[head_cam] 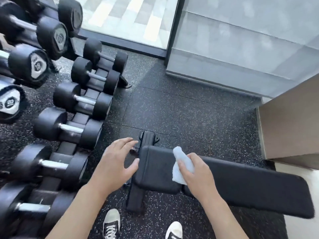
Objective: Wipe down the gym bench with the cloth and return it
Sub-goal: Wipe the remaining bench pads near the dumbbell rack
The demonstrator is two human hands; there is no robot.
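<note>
Right hand grips cloth on bench, whose long axis runs lower right; left hand, fingers spread, holds nothing beside the seat's left edge.

Your gym bench is black and padded, lying flat across the lower centre to lower right of the frame. Its short seat pad sits at the left end, and a narrow gap separates it from the long back pad running right. The black base bar crosses under the seat end. Your cloth is pale blue-white and bunched, held above the seat pad's right edge.
</note>
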